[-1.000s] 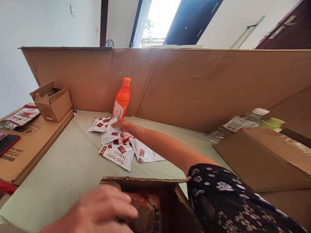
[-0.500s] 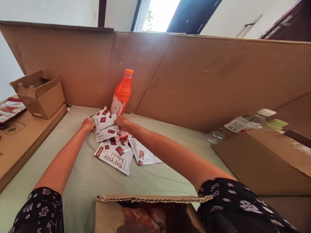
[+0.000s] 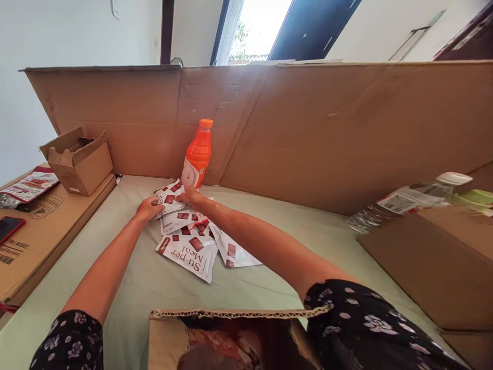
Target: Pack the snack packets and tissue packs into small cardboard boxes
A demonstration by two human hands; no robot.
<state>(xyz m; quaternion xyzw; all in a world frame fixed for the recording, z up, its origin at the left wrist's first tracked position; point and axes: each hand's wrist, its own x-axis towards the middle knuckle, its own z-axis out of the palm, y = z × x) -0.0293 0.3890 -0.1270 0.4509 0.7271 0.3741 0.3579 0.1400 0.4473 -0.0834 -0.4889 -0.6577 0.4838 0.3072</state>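
Both my hands are on the sachets now; a second ago only my right reached them while my left was down at the box by my body. My left hand [image 3: 148, 209] pinches the edge of the top sachet [image 3: 168, 197], and my right hand [image 3: 191, 196] presses fingers onto the same packet from the other side. The rest of the sachet pile [image 3: 188, 250] fans out toward me on the green cloth [image 3: 127, 272]. The orange bottle [image 3: 197, 154] stands just behind my right hand, against the cardboard wall [image 3: 308, 133]. Open cloth lies left and right of the pile. The near box [image 3: 169, 339] is cut off below, its contents blurred.
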